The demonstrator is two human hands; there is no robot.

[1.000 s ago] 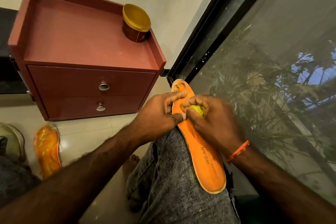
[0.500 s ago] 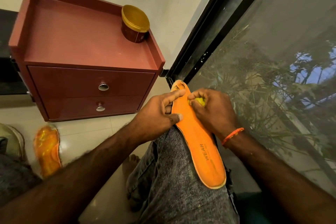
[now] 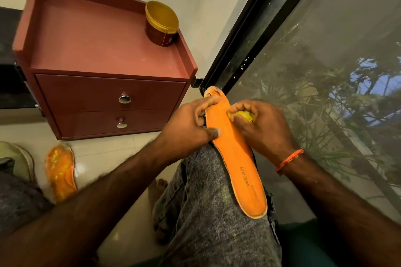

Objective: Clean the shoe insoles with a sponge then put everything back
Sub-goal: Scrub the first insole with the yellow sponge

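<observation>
two hands work on one long orange foam insole (image 3: 235, 158) that lies along the person's grey-trousered thigh (image 3: 208, 212) in the lower middle of the frame, heel end toward the camera, toe end pointing up at the black window frame (image 3: 256, 34). the thigh serves as a firm backing, so the soft insole should not buckle under rubbing.

the left hand (image 3: 188, 128) pinches the insole's left edge near the toe, index finger laid across the top and thumb pressed on the face; this grip looks meant to pin it against sideways strokes. the right hand (image 3: 262, 128) is curled tight around a small yellow-green sponge (image 3: 245, 115), only a bit of which shows between the fingers. the sponge sits at the insole's right edge in the toe half, touching or just beside it; i cannot tell which.

a second orange insole (image 3: 60, 171) lies apart on the pale tiled floor (image 3: 104, 154) at lower left, beside a pale shoe (image 3: 19, 160) cut by the frame edge. a maroon two-drawer cabinet (image 3: 104, 84) at upper left carries a gold-lidded round tub (image 3: 161, 23).
</observation>
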